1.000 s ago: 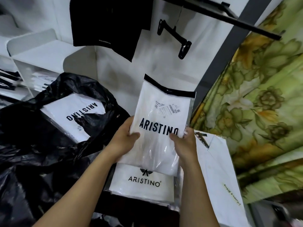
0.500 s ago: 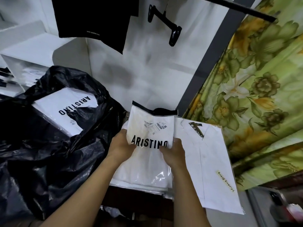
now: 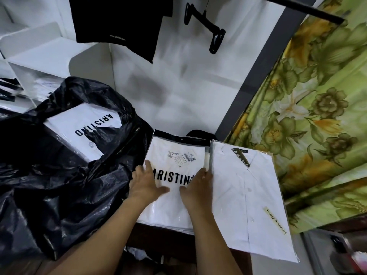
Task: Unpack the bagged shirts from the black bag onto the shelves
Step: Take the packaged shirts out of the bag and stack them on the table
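Bagged shirt [image 3: 178,149] lowered flat, long axis pointing away, left hand [image 3: 146,183], right hand [image 3: 198,188] pressing flat-fingered

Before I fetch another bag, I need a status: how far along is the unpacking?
Done: a bagged collared shirt lies out, right of the black bag. In hand: left hand and right hand press an Aristino pack flat beside that shirt. Left: at least a second Aristino pack shows inside the bag.
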